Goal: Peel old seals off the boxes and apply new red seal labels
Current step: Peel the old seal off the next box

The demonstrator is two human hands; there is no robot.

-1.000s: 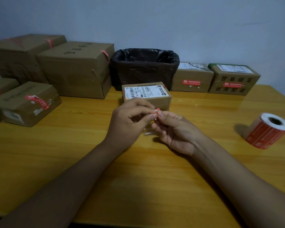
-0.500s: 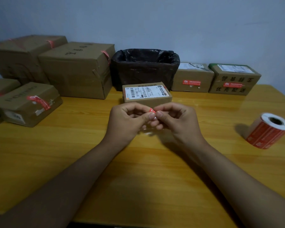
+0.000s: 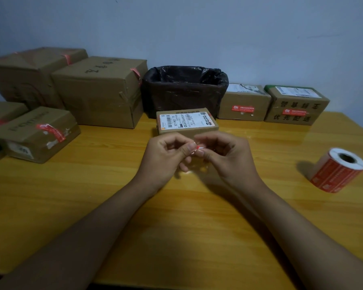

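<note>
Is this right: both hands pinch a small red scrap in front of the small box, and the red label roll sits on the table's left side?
Not quite. The head view shows the red label roll on the table's right side, not the left. The rest holds: the left hand and right hand both pinch the small red scrap in front of the small box.

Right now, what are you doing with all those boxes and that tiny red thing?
Both hands, the left hand and right hand, pinch a small red seal scrap between their fingertips, just in front of the small box. The black-lined bin stands behind it. The roll of red labels lies untouched on the table, to the right.
</note>
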